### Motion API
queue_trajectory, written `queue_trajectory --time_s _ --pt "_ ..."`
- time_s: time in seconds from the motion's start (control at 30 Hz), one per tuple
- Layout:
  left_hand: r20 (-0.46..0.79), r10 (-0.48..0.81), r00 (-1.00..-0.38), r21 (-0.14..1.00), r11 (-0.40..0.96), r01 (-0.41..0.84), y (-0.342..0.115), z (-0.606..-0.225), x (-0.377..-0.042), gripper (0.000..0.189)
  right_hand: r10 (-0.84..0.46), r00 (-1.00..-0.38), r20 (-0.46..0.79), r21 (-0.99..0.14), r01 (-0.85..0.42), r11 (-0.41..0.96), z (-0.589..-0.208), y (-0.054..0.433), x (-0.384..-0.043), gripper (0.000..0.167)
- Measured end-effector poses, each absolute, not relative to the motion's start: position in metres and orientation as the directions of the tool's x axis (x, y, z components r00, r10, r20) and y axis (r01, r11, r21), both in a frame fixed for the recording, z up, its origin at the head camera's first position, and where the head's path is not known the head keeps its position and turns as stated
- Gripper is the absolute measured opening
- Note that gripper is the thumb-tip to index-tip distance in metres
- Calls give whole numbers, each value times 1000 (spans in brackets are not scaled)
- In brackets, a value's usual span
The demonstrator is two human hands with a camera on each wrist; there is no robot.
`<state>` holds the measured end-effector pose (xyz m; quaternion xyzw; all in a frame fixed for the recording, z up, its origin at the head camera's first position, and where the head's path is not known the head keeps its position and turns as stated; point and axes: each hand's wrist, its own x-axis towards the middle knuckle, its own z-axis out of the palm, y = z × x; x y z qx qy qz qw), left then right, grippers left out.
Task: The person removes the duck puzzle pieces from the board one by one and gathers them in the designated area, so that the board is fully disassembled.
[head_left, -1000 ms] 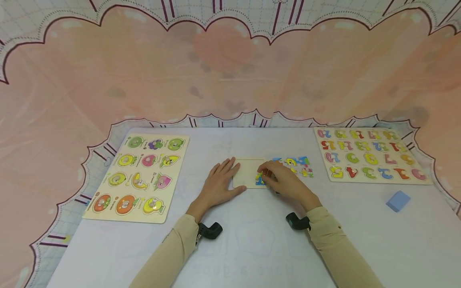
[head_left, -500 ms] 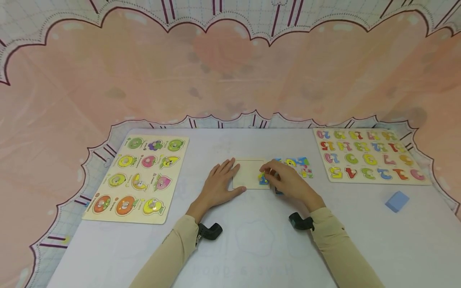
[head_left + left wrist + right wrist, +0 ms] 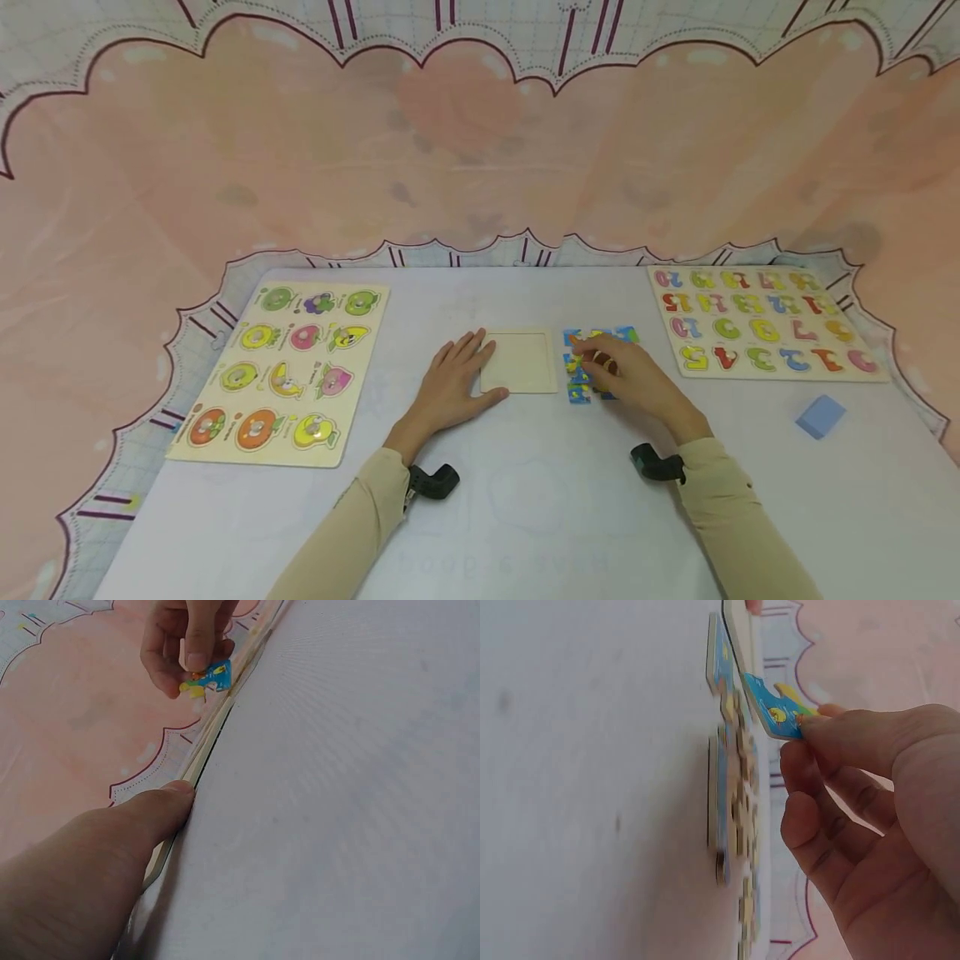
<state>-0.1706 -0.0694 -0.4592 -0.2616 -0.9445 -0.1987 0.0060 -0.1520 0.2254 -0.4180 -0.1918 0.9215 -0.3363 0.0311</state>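
My left hand (image 3: 453, 383) rests with spread fingers on the left side of a small wooden puzzle tray (image 3: 517, 362), its thumb at the near edge. The tray's recess shows bare wood. My right hand (image 3: 637, 375) is over the loose jigsaw pieces to the right of the tray. Between thumb and fingers it pinches a blue jigsaw piece (image 3: 769, 709) with a small yellow duck, held tilted above the table. The left wrist view also shows this blue piece under the right thumb. Several loose jigsaw pieces (image 3: 579, 393) lie below, partly hidden by the right hand.
A fruit puzzle board (image 3: 341, 417) lies at the left of the white table (image 3: 510, 517). At the back right is a number puzzle board (image 3: 787, 374). A blue block (image 3: 821, 417) sits in front of it. A patterned cloth (image 3: 480, 183) hangs behind.
My right hand has moved right, off the tray and over the loose pieces, with the blue jigsaw piece in its pinch. My left hand has stayed on the tray.
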Motion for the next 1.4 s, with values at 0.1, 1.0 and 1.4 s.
queue_trajectory --time_s 0.1,1.0,1.4 --pt "112 489 -865 374 785 493 -71 -459 -171 79 -355 -933 54 -622 -309 719 -417 233 -150 26" --pt "130 486 -864 373 784 497 -73 -459 -172 79 -328 -943 59 -594 -297 748 -420 286 -136 25" --pt "124 493 -861 381 777 501 -70 -457 -170 79 -321 -946 43 -592 -283 755 -421 295 -130 25"
